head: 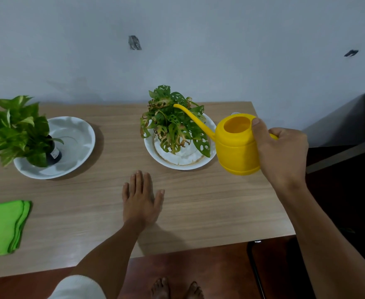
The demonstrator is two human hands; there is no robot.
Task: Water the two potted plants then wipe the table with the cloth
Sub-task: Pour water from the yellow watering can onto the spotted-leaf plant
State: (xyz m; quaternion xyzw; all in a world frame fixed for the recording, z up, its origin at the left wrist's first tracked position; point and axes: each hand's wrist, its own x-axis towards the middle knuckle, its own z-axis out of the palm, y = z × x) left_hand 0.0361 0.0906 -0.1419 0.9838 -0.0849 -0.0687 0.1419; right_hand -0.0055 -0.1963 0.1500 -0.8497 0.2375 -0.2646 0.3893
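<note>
Now | right hand [279, 154] clamps watering can [236, 145] handle | left hand [141, 198] flat, fingers together

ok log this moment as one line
step: watering right plant | right hand: holds watering can, spout over leaves | left hand: flat on table | cloth: untouched

Grey wall [220, 50] rising behind, showing two dark scuff marks [134, 42]. Red-brown floor [199, 268] lying below. A dark counter [345, 126] standing at far right.
</note>
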